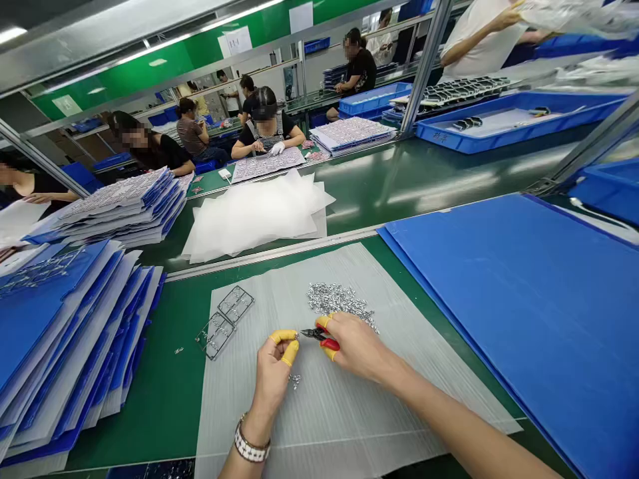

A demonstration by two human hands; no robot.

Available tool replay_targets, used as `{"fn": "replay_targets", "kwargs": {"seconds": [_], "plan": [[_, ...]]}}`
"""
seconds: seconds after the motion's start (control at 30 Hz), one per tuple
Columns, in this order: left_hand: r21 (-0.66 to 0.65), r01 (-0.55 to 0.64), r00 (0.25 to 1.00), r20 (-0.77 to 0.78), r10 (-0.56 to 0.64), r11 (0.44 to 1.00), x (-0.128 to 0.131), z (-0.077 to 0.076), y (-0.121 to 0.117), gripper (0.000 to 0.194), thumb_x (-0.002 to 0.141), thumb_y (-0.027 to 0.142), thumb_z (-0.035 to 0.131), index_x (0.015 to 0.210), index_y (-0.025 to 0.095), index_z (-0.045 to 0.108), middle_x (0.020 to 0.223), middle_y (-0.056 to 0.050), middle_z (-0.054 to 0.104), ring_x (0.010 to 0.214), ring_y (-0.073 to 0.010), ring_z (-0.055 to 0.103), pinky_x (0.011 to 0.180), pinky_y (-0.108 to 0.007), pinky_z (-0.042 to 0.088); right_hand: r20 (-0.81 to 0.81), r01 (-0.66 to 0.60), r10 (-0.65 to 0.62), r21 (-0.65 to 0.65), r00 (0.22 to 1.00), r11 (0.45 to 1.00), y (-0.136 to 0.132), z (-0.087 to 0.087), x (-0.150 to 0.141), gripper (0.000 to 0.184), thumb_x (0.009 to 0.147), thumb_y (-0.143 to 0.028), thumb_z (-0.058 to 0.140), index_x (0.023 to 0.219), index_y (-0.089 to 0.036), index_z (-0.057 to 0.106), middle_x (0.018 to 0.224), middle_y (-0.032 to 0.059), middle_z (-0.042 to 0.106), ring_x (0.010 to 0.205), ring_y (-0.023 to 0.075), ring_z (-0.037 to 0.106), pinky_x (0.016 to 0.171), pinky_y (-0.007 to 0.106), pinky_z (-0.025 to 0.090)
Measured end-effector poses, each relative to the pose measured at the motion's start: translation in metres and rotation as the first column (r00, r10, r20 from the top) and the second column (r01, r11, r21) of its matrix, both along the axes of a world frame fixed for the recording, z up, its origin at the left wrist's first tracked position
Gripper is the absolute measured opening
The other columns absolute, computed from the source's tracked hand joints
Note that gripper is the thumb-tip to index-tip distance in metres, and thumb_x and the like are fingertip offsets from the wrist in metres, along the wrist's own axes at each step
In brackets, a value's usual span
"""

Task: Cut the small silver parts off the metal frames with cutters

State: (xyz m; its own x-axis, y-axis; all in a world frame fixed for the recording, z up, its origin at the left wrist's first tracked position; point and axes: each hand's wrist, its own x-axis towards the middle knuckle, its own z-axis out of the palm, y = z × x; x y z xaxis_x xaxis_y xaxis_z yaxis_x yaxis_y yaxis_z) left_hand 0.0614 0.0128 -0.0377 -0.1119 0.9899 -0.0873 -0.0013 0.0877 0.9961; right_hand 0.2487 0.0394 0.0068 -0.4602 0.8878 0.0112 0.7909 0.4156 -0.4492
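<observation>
Yellow finger cots cover some fingertips of both hands. My left hand [273,362] pinches a tiny shiny silver part [297,336] between thumb and forefinger. Wrapped around red-handled nippers [319,336], my right hand [357,342] points their dark jaws at that part, just to its right. Beyond the right hand lies a heap of small silver parts [339,299] on a translucent white sheet [349,419]. A few more silver pieces [295,381] rest beside the left wrist. To the left, two dark rectangular frames [224,320] hold small silver pieces.
Stacked blue sheets with white interleaves [74,352] stand at left. Large blue sheets [524,286] cover the right side. Across a metal rail are white foam sheets [259,213], a pile of patterned sheets [124,206] and a blue tray [519,120]. Several people [267,126] work beyond.
</observation>
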Motion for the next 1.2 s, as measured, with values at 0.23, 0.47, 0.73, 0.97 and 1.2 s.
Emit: {"fn": "replay_targets", "kwargs": {"seconds": [0.23, 0.47, 0.73, 0.97, 1.2], "plan": [[0.161, 0.108, 0.978, -0.193, -0.076, 0.981, -0.008, 0.003, -0.005, 0.014, 0.076, 0.027, 0.064, 0.085, 0.018, 0.068, 0.084, -0.006, 0.064, 0.082, -0.0179, 0.059, 0.072, -0.028, 0.047, 0.054, -0.090, 0.089, 0.008, 0.995, 0.996, 0.001, 0.008, 0.003, 0.016, 0.075, -0.018, 0.056, 0.090, -0.020, 0.058, 0.081, 0.0043, 0.059, 0.077, 0.0193, 0.052, 0.067, 0.029, 0.033], [0.216, 0.166, 0.955, -0.277, -0.103, 0.962, -0.010, 0.001, -0.007, 0.011, 0.080, 0.025, 0.060, 0.086, 0.019, 0.068, 0.083, -0.005, 0.063, 0.079, -0.0169, 0.058, 0.070, -0.028, 0.046, 0.084, -0.123, 0.121, 0.022, 0.989, 0.992, 0.000, 0.008, 0.004, 0.019, 0.073, -0.016, 0.057, 0.091, -0.020, 0.060, 0.078, 0.0039, 0.059, 0.075, 0.0188, 0.052, 0.065, 0.028, 0.032], [0.237, 0.191, 0.938, -0.329, -0.107, 0.953, -0.011, 0.007, -0.010, 0.011, 0.080, 0.022, 0.058, 0.086, 0.019, 0.068, 0.083, -0.005, 0.064, 0.080, -0.0170, 0.058, 0.071, -0.028, 0.046, 0.086, -0.138, 0.141, -0.034, 0.986, 0.990, -0.002, 0.010, 0.004, 0.012, 0.073, -0.014, 0.056, 0.084, -0.020, 0.059, 0.074, 0.0030, 0.059, 0.067, 0.0163, 0.052, 0.055, 0.026, 0.026], [0.140, 0.181, 0.907, -0.406, -0.110, 0.974, -0.003, 0.006, 0.003, 0.013, 0.079, 0.023, 0.059, 0.086, 0.018, 0.069, 0.085, -0.006, 0.067, 0.079, -0.0171, 0.060, 0.073, -0.029, 0.048, 0.086, 0.024, -0.028, 0.044, 0.996, 0.999, -0.004, -0.001, 0.009, 0.019, 0.077, -0.016, 0.056, 0.095, -0.018, 0.060, 0.078, 0.0054, 0.062, 0.077, 0.0197, 0.055, 0.065, 0.027, 0.034], [0.049, 0.198, 0.904, -0.395, -0.163, 0.979, -0.014, -0.005, 0.031, 0.028, 0.079, 0.024, 0.055, 0.103, 0.019, 0.068, 0.098, -0.008, 0.071, 0.078, -0.0178, 0.063, 0.068, -0.028, 0.050, 0.011, -0.021, 0.021, 0.049, 1.000, 0.999, -0.021, -0.012, -0.005, 0.022, 0.075, -0.014, 0.059, 0.096, -0.019, 0.057, 0.087, 0.0068, 0.061, 0.082, 0.0214, 0.054, 0.072, 0.031, 0.036]]}}
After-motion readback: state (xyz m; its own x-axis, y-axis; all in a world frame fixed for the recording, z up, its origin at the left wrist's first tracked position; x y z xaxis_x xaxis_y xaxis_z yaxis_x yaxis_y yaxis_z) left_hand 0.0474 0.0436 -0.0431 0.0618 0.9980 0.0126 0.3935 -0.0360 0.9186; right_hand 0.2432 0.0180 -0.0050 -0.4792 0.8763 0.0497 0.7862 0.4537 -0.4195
